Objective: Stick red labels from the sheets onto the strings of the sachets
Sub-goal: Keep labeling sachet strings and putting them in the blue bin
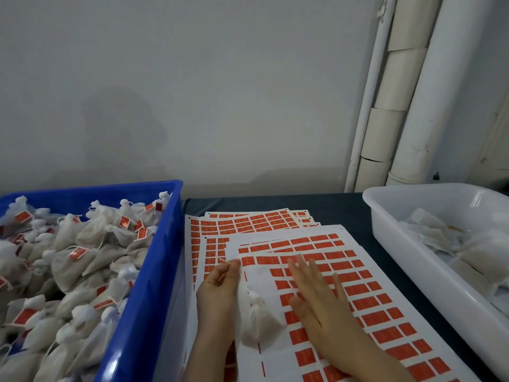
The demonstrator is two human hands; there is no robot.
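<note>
1. One sachet (pixel 259 321) shows in the head view. It lies on the top sheet (pixel 275 362) between the two hands, with its gathered neck pointing away from the person
2. It looks light and soft, a small limp cloth bag that would sag if lifted by the body, so the neck or the string (pixel 246 282) is the better place to hold it
3. The left hand (pixel 217 296) is curled, and its fingers (pixel 234 264) pinch the far end of the string. A pale reddish scrap sits at the pinch, too blurred to say whether it is a label
4. The right hand (pixel 322 307) is released, its fingers straight and spread low over the red labels (pixel 377 318), holding nothing. Motion blur hides whether it touches the paper
5. The labels look thin and floppy, likely to fold onto themselves once peeled, so I would lift one by a corner. The sheets are loose paper, fanned over each other, and may slide under a push
6. On the left, the blue crate (pixel 162 271) stands with its wall just beside the left wrist, heaped with labelled sachets (pixel 77 244)
7. On the right, the white tub (pixel 399 246) holds plain sachets (pixel 479 252), with a strip of dark table (pixel 344 213) between it and the sheets
8. Open room lies mainly forward over the sheets; sideways moves meet the crate wall soonest
</note>
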